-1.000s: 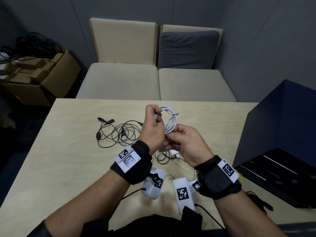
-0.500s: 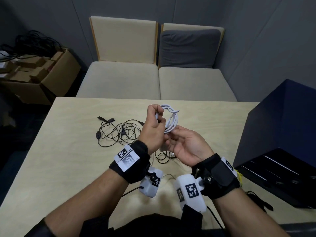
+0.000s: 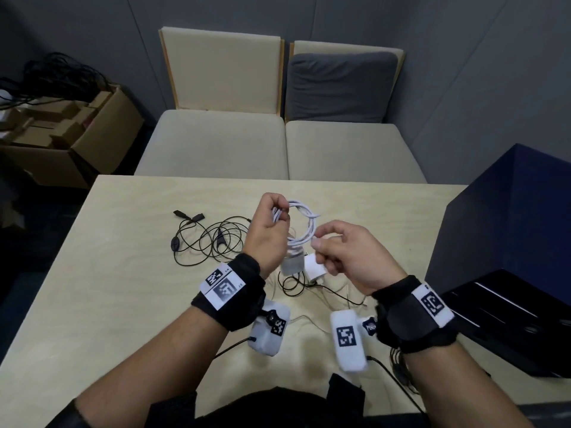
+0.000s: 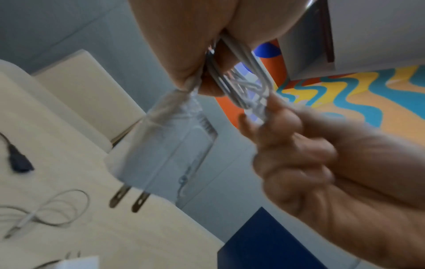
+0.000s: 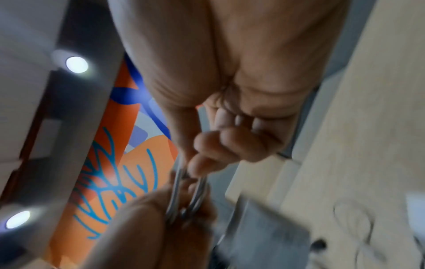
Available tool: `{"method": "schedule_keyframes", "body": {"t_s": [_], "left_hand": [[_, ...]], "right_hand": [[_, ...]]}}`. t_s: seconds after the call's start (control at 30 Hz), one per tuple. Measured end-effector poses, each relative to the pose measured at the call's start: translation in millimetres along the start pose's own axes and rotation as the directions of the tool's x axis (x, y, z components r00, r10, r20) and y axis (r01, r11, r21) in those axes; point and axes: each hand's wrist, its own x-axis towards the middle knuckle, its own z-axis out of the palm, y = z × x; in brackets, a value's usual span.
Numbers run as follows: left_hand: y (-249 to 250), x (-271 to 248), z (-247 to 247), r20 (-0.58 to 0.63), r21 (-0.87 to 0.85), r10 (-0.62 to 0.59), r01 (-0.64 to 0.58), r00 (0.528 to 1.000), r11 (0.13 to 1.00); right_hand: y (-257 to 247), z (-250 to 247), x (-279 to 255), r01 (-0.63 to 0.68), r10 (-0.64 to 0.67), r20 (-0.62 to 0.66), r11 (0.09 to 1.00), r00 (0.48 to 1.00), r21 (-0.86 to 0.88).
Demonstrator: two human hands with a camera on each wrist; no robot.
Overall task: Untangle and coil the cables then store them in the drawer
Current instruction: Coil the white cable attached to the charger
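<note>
A white cable wound into a small coil hangs in the air above the table's middle. My left hand grips the coil's upper left side. A white charger plug with two metal prongs dangles below this hand. My right hand pinches the coil's lower right side with curled fingers. A tangled thin black cable lies on the table left of my hands. A second white adapter and more thin cable lie under my hands.
A dark blue drawer cabinet stands on the wooden table at the right, its open black drawer near my right wrist. Two beige seats stand beyond the far edge. A cardboard box sits on the floor at left.
My right hand has turned over from palm-up to knuckles-up and now pinches the coil's right side. The left hand has kept its hold, and the coil stands wider open.
</note>
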Motion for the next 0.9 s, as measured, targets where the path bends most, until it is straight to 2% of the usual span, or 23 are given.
{"method": "schedule_keyframes", "body": {"t_s": [0.07, 0.13, 0.3, 0.4, 0.47, 0.53, 0.67, 0.9], "left_hand": [[-0.8, 1.4, -5.2, -0.035, 0.032, -0.005, 0.006, 0.999, 0.999], [-1.2, 0.8, -6.8, -0.053, 0.029, -0.015, 0.017, 0.998, 0.999], [8.8, 4.6, -10.5, -0.12, -0.017, 0.035, -0.038, 0.992, 0.999], [12.5, 5.9, -12.2, -0.136, -0.102, -0.004, -0.01, 0.991, 0.995], [10.7, 6.1, -10.9, -0.095, -0.112, -0.036, 0.025, 0.995, 0.993], [7.9, 2.2, -6.7, -0.016, -0.046, -0.036, 0.036, 0.999, 0.998], [-2.3, -4.2, -3.4, 0.039, 0.022, -0.055, 0.055, 0.998, 0.998], [-3.6, -7.7, -2.4, 0.099, 0.03, -0.088, 0.086, 0.991, 0.996]], "right_hand": [[1.0, -12.3, -4.3, 0.053, -0.044, 0.061, 0.987, 0.997, -0.151], [0.0, -21.2, -8.7, 0.11, -0.084, 0.121, 0.968, 0.989, -0.227], [-0.9, -41.2, -14.5, 0.149, -0.109, 0.238, 0.976, 0.965, -0.159], [4.6, -43.4, -9.4, 0.133, -0.112, 0.219, 0.988, 0.969, -0.083], [10.4, -38.9, -3.4, 0.129, -0.119, 0.179, 0.99, 0.977, -0.048], [14.7, -32.9, 0.6, 0.132, -0.119, 0.165, 0.989, 0.979, -0.071], [16.8, -19.9, -0.6, 0.147, -0.097, 0.273, 0.974, 0.957, -0.172], [22.7, -13.1, 5.1, 0.107, -0.106, 0.026, 0.993, 0.994, -0.04]]}}
